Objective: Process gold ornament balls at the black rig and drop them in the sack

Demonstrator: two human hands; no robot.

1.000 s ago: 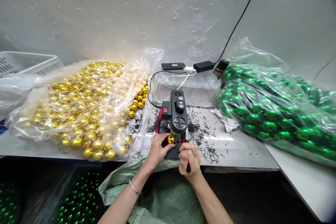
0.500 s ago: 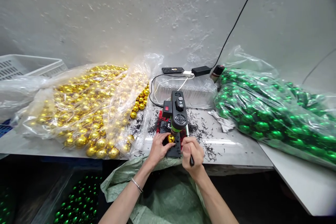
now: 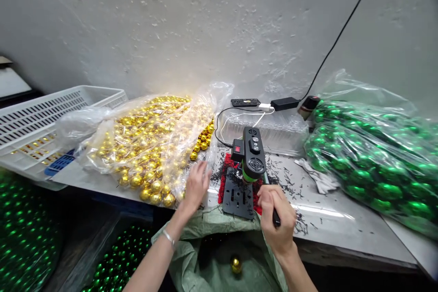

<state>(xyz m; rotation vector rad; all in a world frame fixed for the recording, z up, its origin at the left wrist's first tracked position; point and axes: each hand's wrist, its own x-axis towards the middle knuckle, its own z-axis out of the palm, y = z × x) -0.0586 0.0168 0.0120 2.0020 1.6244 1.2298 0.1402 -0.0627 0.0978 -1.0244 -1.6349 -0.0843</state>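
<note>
My right hand [image 3: 278,213] is wrapped round the black-handled lever [image 3: 276,218] of a small black press machine [image 3: 254,153]. Below its head lies a slotted black base plate [image 3: 238,196] with no ball on it. My left hand [image 3: 196,185], a bit blurred, reaches with fingers stretched out beside the clear plastic bag [image 3: 178,159] of shiny gold balls [image 3: 137,179]; I see nothing held in it. Beneath the table edge a single gold ball [image 3: 236,264] is over the mouth of a green woven sack [image 3: 201,226]; whether it touches the sack I cannot tell.
A bag of green balls [image 3: 369,164] lies at right, near a crumpled white glove [image 3: 318,177]. Behind the machine sit a clear plastic box [image 3: 284,130] and a power adapter [image 3: 285,103]. A white crate [image 3: 37,114] stands left. Black shreds [image 3: 284,178] litter the table.
My left hand has let go of the gold ball and moved left toward the bag. A gold ball now appears down at the sack. My right hand stays on the lever; the view has shifted left.
</note>
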